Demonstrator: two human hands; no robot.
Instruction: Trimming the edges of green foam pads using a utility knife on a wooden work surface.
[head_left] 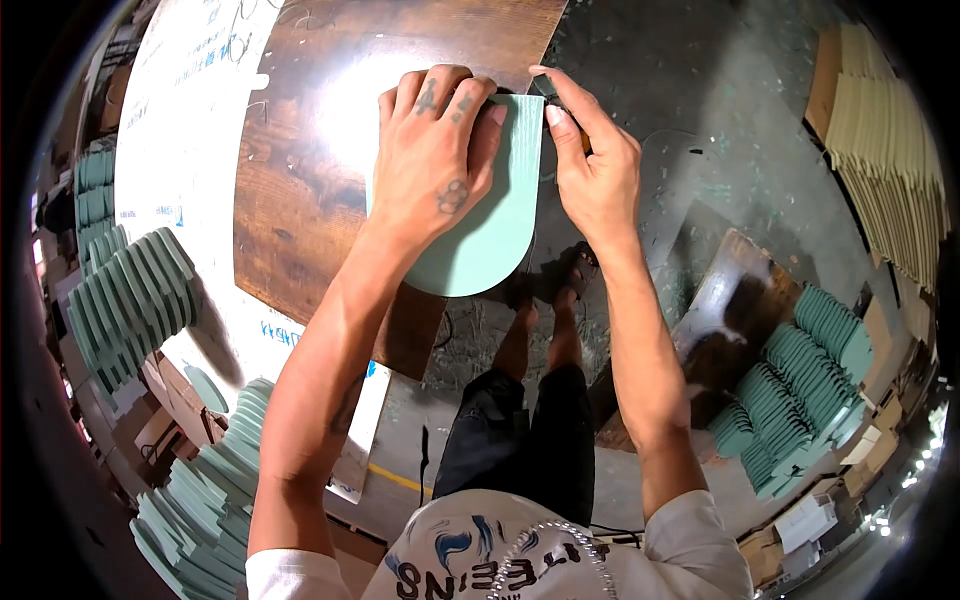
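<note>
A pale green, flat panel (505, 215) with a straight far end and a rounded near end lies at the right edge of the brown wood-grain board. My left hand (435, 150) presses on its upper left part, fingers bent toward the far edge and thumb on its face. At the panel's far right corner is my right hand (598, 165). Its thumb tip meets the side edge, the index finger reaches past the corner, and the other fingers are curled. A small orange-brown bit shows inside that hand; what it is I cannot make out.
The wood-grain board (300, 190) rests on a white sheet (185, 130). Stacks of similar green pieces (135, 300) stand at the left, with more green stacks (790, 390) on a board at the right. Tall cream-coloured stacks (880, 140) are far right. Green scraps litter the grey floor (690, 170).
</note>
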